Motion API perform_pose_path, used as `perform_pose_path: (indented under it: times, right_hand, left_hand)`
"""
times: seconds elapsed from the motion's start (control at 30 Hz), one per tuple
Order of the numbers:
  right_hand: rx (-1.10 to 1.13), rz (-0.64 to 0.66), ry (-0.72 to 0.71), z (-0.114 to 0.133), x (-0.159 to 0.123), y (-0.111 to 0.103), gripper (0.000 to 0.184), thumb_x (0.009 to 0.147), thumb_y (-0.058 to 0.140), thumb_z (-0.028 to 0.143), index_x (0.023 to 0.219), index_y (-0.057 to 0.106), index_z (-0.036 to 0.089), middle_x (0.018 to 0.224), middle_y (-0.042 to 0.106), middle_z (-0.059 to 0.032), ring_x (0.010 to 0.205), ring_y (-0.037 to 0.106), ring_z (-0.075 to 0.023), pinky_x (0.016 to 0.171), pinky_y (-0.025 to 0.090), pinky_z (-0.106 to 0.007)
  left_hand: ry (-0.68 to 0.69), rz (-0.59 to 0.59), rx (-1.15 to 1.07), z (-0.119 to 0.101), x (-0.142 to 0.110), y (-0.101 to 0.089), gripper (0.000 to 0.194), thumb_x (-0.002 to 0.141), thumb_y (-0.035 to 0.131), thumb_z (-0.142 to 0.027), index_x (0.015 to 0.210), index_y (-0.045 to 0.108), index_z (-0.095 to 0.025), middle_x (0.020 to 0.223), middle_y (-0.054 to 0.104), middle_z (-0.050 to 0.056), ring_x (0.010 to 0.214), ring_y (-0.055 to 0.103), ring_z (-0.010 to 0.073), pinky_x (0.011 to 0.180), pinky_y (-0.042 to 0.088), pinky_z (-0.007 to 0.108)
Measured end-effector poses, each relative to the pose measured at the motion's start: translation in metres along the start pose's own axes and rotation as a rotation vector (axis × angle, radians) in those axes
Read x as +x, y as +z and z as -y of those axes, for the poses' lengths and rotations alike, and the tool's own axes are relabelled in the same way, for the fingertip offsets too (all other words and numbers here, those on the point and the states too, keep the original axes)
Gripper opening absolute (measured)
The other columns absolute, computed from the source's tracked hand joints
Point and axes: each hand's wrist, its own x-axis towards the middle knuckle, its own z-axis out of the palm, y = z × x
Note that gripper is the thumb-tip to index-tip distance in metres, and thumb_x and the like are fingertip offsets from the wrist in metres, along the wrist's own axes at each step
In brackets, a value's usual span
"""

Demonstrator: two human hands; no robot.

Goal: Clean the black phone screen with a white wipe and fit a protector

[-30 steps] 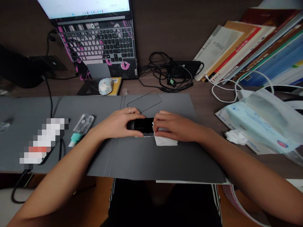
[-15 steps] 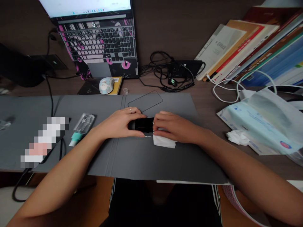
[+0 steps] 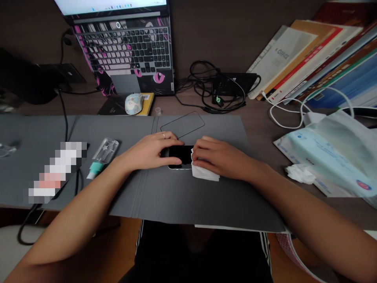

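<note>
A smartphone (image 3: 183, 155) with a dark screen lies flat on the grey desk mat (image 3: 176, 200). My left hand (image 3: 150, 151), a ring on one finger, clasps the phone's left end, thumb on the near edge and fingers on the far edge. Folded white tissue (image 3: 205, 173) is pressed on the phone's right part under the bent fingers of my right hand (image 3: 216, 155), which hides that end. Just beyond the phone lies a clear screen protector (image 3: 183, 124) with a black border. A clear spray bottle (image 3: 105, 151) with a teal collar rests left of my left hand.
An open laptop (image 3: 126, 55) stands at the back, with a mouse (image 3: 134, 103) on a book before it. Tangled cables and a black adapter (image 3: 235, 84) lie right of it. Leaning books (image 3: 306, 59), a tissue pack (image 3: 332, 157) and crumpled tissue (image 3: 301, 173) are at the right.
The view has shifted slightly. The tissue's lower edge has changed shape a little under my right hand. Both hands stay at the phone.
</note>
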Motion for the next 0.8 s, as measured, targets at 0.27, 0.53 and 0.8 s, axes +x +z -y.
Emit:
perform_pose_path:
  times: [0.27,0.53,0.8]
  right_hand:
    - [-0.047,-0.035,0.003,-0.002,0.0,0.002,0.028,0.107,0.041,0.03,0.099,0.065,0.017,0.102,0.061,-0.0094,0.094,0.051,-0.0208,0.082,0.042,-0.032]
    - [-0.119,-0.019,-0.032,0.003,0.001,0.001,0.031,0.106,0.045,0.039,0.112,0.067,0.017,0.113,0.063,-0.0112,0.1,0.054,-0.0234,0.088,0.045,-0.037]
    - [-0.178,0.026,-0.127,0.008,0.001,0.005,0.052,0.104,0.044,0.053,0.13,0.062,0.012,0.134,0.06,-0.017,0.126,0.053,-0.0304,0.102,0.046,-0.047]
  left_hand:
    - [-0.01,-0.003,0.003,-0.001,-0.001,-0.001,0.051,0.095,0.062,-0.058,0.131,0.065,-0.023,0.118,0.067,0.008,0.109,0.065,0.0244,0.095,0.05,0.037]
    - [0.003,-0.01,-0.003,-0.001,-0.001,-0.001,0.053,0.094,0.063,-0.058,0.132,0.064,-0.022,0.119,0.067,0.008,0.11,0.065,0.0241,0.096,0.05,0.037]
    - [-0.002,0.005,-0.011,0.001,0.0,-0.001,0.045,0.107,0.04,-0.049,0.136,0.061,-0.021,0.12,0.066,0.009,0.112,0.063,0.0229,0.099,0.049,0.037]
